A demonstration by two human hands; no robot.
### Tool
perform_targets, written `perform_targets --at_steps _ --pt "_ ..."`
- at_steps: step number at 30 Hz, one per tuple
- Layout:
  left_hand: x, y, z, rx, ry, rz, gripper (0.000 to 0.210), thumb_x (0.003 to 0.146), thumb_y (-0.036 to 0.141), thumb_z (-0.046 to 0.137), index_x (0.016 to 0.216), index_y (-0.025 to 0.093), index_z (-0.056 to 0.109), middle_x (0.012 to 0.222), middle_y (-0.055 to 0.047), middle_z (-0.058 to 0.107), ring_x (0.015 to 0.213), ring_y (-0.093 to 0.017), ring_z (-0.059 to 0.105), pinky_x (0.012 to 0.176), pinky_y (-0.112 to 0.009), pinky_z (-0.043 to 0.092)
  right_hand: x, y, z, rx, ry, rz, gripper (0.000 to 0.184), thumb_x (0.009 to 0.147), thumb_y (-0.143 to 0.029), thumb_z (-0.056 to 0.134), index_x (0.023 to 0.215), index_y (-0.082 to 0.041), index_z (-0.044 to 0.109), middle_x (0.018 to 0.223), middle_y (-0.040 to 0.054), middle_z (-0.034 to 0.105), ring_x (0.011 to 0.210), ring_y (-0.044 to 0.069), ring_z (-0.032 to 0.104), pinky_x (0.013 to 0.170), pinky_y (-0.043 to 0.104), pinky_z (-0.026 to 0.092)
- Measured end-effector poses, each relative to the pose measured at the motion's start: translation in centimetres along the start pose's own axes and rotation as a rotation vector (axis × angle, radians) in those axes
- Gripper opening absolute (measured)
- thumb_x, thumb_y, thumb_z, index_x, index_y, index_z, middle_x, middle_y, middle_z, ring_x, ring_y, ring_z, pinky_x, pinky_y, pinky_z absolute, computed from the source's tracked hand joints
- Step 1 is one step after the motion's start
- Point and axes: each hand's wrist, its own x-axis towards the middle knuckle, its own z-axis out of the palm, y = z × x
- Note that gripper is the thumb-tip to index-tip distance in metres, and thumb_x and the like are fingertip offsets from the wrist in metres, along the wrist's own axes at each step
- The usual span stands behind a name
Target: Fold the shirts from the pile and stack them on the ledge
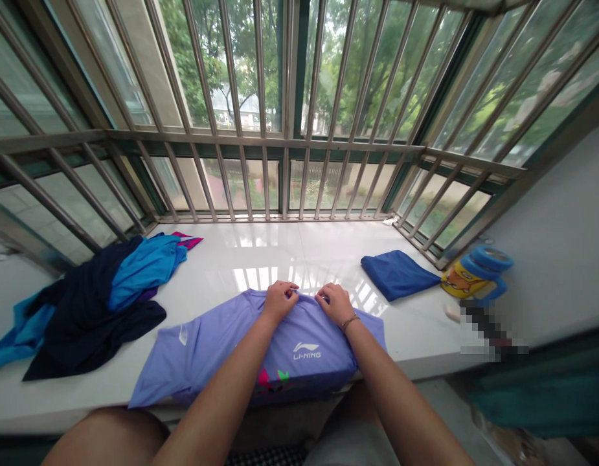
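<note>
A lavender Li-Ning T-shirt (206, 343) lies spread on a glossy white windowsill (212, 259), its collar turned away from the person and its lower part dropping over the near edge. Both hands are at the collar, just beside each other with a short stretch of neckline between them. The left hand (281, 300) has its thumb and fingers pinched together on the fabric at the left of the neckline, and the right hand (335, 303) grips the right of it in the same way, its fingers curled inward; a thin bracelet (348, 321) circles the right wrist. Below the hands a white logo (306, 350) shows on the chest, and farther down a red and green print (274, 377) is partly hidden by the left forearm. To the left, well apart from the hands, a loose heap holds a navy garment (90, 304), a bright blue garment (144, 268) lying over it, and a pink patterned piece (188, 241) poking out at the far end. To the right lies a folded dark blue cloth (396, 275), its pointed end near a yellow and blue jug (469, 272) with a handle. Near the jug sits a small pale object (452, 312), beside a blurred-out patch. Metal window bars (221, 138) rise behind the sill, with green trees (190, 84) outside
</note>
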Motion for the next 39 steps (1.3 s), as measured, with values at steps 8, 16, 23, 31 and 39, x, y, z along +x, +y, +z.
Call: perform_targets --at_steps 8,16,23,31,39 --pt "-0.14 0.54 -0.02 0.136 -0.090 -0.019 0.031 0.081 0.013 0.068 0.105 0.025 0.085 0.081 -0.003 0.073 0.092 -0.024 0.070 0.094 -0.037 0.050 0.05 0.14 -0.08 0.033 0.020 0.016 0.010 0.101 -0.031 0.068 0.099 -0.024 0.074 0.108 0.0046 0.073 0.107 0.022 0.062 0.092 0.034 0.040" --pt "-0.16 0.76 -0.06 0.172 -0.113 -0.040 0.024 0.084 0.016 0.068 0.101 0.025 0.082 0.080 -0.002 0.073 0.098 -0.024 0.069 0.096 -0.037 0.047 0.21 0.07 -0.01 0.022 -0.014 0.035 0.010 0.100 -0.037 0.075 0.100 -0.029 0.079 0.112 0.0045 0.072 0.113 0.023 0.063 0.095 0.036 0.040" --pt "0.02 0.49 0.06 0.158 -0.091 -0.064 0.024 0.086 0.016 0.067 0.102 0.026 0.081 0.084 -0.002 0.076 0.098 -0.023 0.068 0.094 -0.036 0.047 0.25 0.07 -0.13 -0.028 -0.026 0.037 0.013 0.103 -0.034 0.069 0.098 -0.024 0.074 0.111 0.0050 0.071 0.109 0.022 0.061 0.091 0.034 0.039" --pt "0.07 0.16 0.52 0.181 -0.030 -0.059 0.019 0.093 0.018 0.065 0.102 0.026 0.079 0.097 -0.005 0.079 0.103 -0.025 0.068 0.095 -0.037 0.048 0.29 -0.16 -0.18 -0.061 -0.008 0.055 0.014 0.105 -0.033 0.065 0.097 -0.023 0.071 0.111 0.0066 0.070 0.108 0.022 0.061 0.090 0.034 0.039" --pt "-0.16 0.36 0.54 0.186 0.014 -0.015 0.021 0.098 0.020 0.060 0.108 0.025 0.077 0.107 -0.007 0.080 0.108 -0.026 0.068 0.098 -0.039 0.048 0.31 -0.36 -0.22 -0.047 0.004 0.070 0.013 0.104 -0.031 0.065 0.096 -0.022 0.071 0.112 0.0081 0.069 0.106 0.023 0.060 0.090 0.034 0.040"
